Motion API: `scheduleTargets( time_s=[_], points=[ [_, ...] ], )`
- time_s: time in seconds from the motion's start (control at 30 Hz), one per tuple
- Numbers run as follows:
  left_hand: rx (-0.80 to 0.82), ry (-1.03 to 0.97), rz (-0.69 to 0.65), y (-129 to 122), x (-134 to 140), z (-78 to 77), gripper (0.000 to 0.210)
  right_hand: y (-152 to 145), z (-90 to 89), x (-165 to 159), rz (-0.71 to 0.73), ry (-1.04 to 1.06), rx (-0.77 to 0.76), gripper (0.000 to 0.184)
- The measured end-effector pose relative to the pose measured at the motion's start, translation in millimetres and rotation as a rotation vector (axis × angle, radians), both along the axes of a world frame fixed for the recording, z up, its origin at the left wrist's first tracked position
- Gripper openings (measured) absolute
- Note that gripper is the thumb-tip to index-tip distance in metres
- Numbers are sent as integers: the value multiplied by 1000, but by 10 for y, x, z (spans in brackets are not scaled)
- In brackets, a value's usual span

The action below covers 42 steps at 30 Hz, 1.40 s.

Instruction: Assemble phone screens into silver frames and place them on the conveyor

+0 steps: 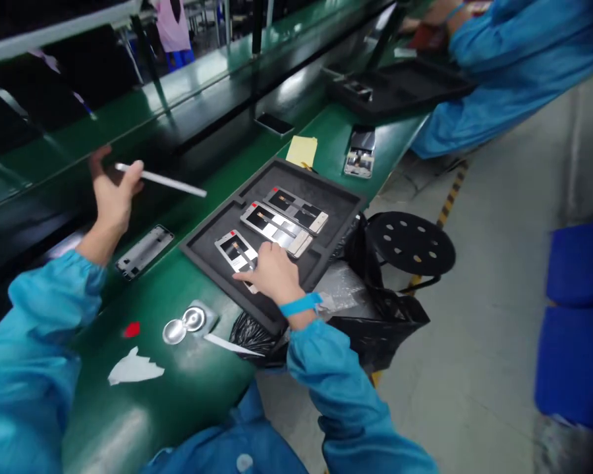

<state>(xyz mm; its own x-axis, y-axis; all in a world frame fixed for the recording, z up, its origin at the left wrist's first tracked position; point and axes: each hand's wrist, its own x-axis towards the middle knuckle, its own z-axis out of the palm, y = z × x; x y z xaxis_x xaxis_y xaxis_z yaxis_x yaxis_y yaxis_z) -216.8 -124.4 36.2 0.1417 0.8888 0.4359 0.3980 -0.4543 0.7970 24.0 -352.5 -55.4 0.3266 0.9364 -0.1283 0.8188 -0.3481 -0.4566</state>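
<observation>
Green table point(188, 388), black foam tray point(336, 197) near its edge. Left hand point(109, 197) raised over the conveyor, grip closed on a thin phone panel point(163, 180), seen edge-on. Right hand point(271, 271) down in the tray, fingers resting on the nearest phone frame point(234, 250); grip closure not discernible. Two more frames point(286, 218) beyond.
</observation>
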Motion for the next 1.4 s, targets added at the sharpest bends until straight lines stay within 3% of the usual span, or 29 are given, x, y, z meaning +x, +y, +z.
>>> scheduleTargets(
  time_s=[0.1, 0.17, 0.23, 0.33, 0.4, 0.47, 0.53, 0.6, 0.67, 0.73, 0.8, 0.97, 1.1, 1.27, 1.33, 1.4],
  points=[
    [-201, -446, -12, -837, -576, 195, 78, 94, 54, 50, -23, -38, -77, 75],
    [-314, -565, -81, -1418, -926, 271, 76, 114, 58, 73, -60, 14, -41, 74],
    [-355, -625, -34, -1935, -1221, 298, 72, 94, 94, 89, -76, 140, 88, 63],
    [-489, -740, 23, -2519, -1520, 277, 75, -42, 313, 64, -37, 231, 233, 41],
    [-632, -860, -94, -2795, -1618, 244, 77, -227, 546, -72, -18, 238, 301, 41],
    [-762, -961, -326, -3006, -1649, 207, 80, -477, 752, -384, 15, 276, 428, 47],
    [-846, -1013, -577, -3167, -1641, 167, 87, -748, 845, -870, 108, 390, 622, 49],
    [-892, -1035, -766, -3286, -1633, 119, 95, -971, 809, -1427, 244, 492, 645, 49],
    [-927, -1026, -861, -3367, -1653, 58, 104, -1099, 708, -1910, 353, 605, 642, 50],
    [-905, -982, -838, -3417, -1709, -20, 108, -1133, 633, -2231, 386, 694, 656, 52],
    [-801, -887, -732, -3444, -1789, -108, 103, -1111, 636, -2402, 370, 749, 701, 55],
    [-332, -501, -444, -3414, -1943, -298, 79, -986, 832, -2647, 367, 881, 733, 54],
    [-30, -193, -424, -3309, -2004, -378, 77, -866, 951, -2879, 278, 1024, 847, 44],
    [106, -39, -435, -3207, -2108, -350, 72, -690, 1016, -2898, 297, 904, 899, 35],
    [103, -93, -385, -3145, -2165, -286, 72, -584, 926, -2801, 347, 811, 900, 34],
    [-8, -222, -230, -3049, -2249, -204, 79, -470, 726, -2685, 352, 653, 810, 35]
  ],
)
